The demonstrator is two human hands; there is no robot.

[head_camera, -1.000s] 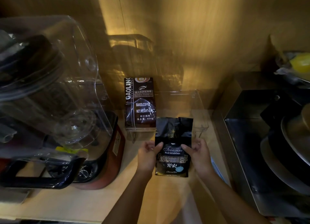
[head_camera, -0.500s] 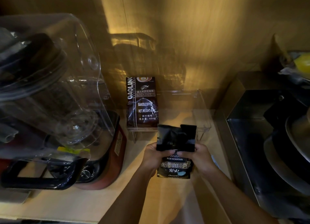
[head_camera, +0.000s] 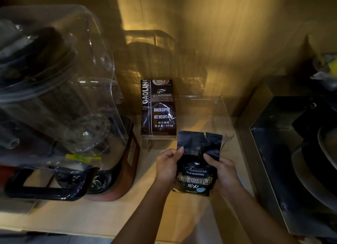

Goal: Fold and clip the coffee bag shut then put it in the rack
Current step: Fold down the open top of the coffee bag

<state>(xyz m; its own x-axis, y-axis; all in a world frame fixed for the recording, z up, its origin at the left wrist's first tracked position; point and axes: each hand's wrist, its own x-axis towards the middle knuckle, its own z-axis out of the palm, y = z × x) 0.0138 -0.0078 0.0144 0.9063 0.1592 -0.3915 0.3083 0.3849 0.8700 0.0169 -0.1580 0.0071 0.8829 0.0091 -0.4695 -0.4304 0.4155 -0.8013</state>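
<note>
A small black coffee bag (head_camera: 196,169) with "Treasure Blue Mountain" print stands upright on the wooden counter, its torn top unfolded and sticking up. My left hand (head_camera: 167,166) pinches its left edge, thumb on the front. My right hand (head_camera: 221,171) grips its right edge the same way. Just behind the bag is a clear acrylic rack (head_camera: 221,114); its left side holds a larger dark "Gaoling" coffee bag (head_camera: 157,107), its right side shows nothing inside. No clip is visible.
A blender with a clear cover (head_camera: 54,90) and a red base (head_camera: 127,161) fills the left of the counter. A steel box (head_camera: 269,152) with dark pans stands at the right. A wooden wall rises behind the rack.
Half a second ago the bag's top was bent down toward me; now it stands straight again, and both hands have slid a little lower along its sides.
</note>
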